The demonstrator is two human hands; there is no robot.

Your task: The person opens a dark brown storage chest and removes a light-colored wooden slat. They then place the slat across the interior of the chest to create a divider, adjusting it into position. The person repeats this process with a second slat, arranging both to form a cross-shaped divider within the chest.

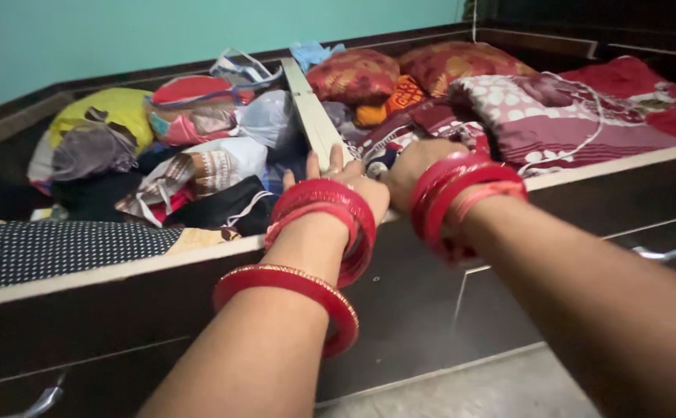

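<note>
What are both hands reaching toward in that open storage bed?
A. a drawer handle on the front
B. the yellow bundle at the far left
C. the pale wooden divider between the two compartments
C: the left hand and right hand meet at the near end of the pale wooden divider, far from the yellow bundle.

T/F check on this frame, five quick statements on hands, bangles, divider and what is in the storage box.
1. Both hands meet at the near end of the pale divider board. True: the left hand and right hand sit together there.
2. The bangles are blue. False: they are red, on both wrists.
3. The compartment left of the divider holds bundled clothes and bags. True.
4. The right compartment is bare. False: cushions and a dotted quilt lie in it.
5. The wall behind is orange. False: it is pale green.
</note>
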